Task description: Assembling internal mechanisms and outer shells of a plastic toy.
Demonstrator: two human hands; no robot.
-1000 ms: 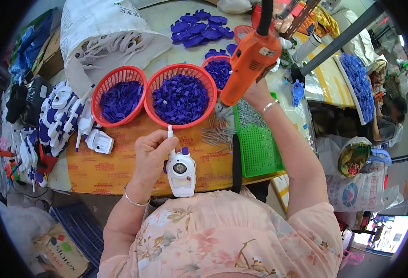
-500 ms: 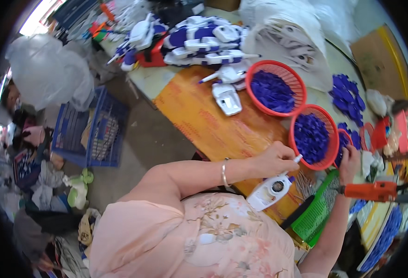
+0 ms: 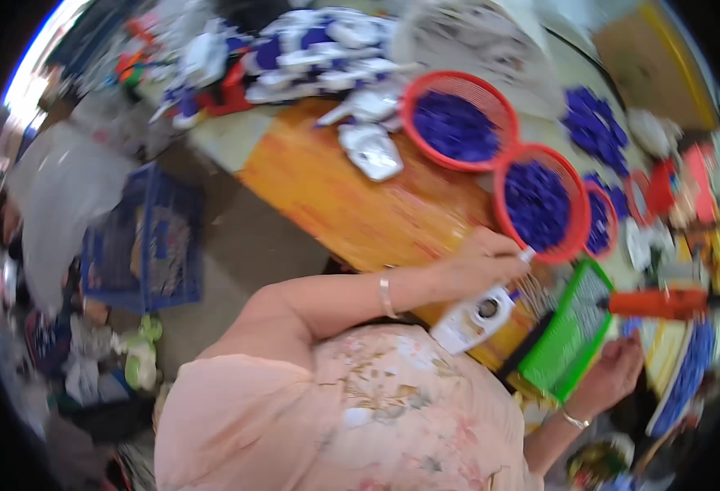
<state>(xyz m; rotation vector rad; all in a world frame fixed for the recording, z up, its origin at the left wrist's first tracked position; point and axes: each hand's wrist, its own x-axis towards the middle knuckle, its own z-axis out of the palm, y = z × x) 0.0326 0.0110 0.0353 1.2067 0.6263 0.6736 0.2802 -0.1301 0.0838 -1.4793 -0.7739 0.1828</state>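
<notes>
My left hand [image 3: 487,260] is closed on a white plastic tool handle, whose narrow white tip pokes out past the fingers. The tool's wide white body [image 3: 474,322], with a round dark opening, hangs below the hand against my front. My right hand [image 3: 615,372] is off the table edge at the right, beside a green basket [image 3: 571,331] of small metal parts. Its fingers look curled; blur hides what they hold, if anything. Just above it points an orange power screwdriver [image 3: 659,304].
Two red baskets [image 3: 458,121] [image 3: 542,204] hold purple pieces, with a smaller red basket [image 3: 601,221] alongside. White-and-purple tools [image 3: 319,57] are heaped at the back. Silver-white housing [image 3: 370,151] lies on the orange sheet [image 3: 327,196]. A blue crate [image 3: 143,237] stands on the floor.
My right hand has come out of the small red basket and moved down, below the screwdriver. My left hand still holds the white tool. The whole view has shifted and blurred.
</notes>
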